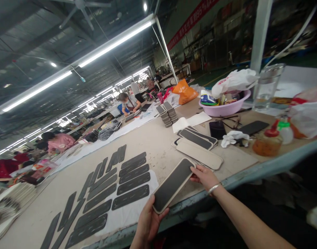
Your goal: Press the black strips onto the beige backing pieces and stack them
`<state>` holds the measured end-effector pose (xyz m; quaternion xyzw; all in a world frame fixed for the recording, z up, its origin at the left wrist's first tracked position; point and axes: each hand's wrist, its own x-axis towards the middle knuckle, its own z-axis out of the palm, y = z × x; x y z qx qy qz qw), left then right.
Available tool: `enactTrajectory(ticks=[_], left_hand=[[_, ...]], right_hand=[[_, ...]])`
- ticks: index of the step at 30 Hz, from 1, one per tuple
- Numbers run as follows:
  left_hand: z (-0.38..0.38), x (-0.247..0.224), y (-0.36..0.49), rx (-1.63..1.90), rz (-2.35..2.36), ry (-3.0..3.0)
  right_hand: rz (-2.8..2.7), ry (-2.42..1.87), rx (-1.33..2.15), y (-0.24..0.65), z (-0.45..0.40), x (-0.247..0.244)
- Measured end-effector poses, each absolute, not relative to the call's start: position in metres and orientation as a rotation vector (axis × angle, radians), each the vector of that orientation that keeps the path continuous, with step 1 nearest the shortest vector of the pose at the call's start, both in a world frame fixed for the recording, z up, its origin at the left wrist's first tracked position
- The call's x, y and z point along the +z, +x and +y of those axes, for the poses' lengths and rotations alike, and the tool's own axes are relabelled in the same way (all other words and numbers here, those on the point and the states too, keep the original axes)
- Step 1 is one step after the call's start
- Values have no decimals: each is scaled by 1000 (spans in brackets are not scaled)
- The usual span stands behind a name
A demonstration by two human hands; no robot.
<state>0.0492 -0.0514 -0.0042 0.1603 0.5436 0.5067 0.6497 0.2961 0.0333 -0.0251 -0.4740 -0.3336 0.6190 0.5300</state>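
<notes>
One head-worn view faces forward and down across the nearby table point(101, 145).

Held panel point(174, 185): dark grey face, cream border. Strips point(131, 199) on surface point(114, 228): black-grey; surface beige, edge blue-green. Basin point(225, 109): lilac. Bag point(185, 91): orange. Bottle point(267, 145): amber, red top. Smaller bottle point(286, 131): whitish, green collar. Banner point(190, 21): red, pale lettering. Far person's top point(61, 142): pink.

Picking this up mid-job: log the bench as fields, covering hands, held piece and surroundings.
left hand: holds panel, lower end
right hand: holds panel, upper end
panel face: dark, pale border
strips: dark, in rows, left of panel
pile: overlapping pieces, beyond right hand
stacks: two, side by side
basin: lilac, farther back, holding items
</notes>
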Motion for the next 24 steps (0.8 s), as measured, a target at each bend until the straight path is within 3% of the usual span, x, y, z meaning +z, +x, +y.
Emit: enactTrajectory(ticks=[24], left_hand=[[-61,1,49,1164,1172,595]], right_hand=[[-768,-1197,1440,297,32,-21]])
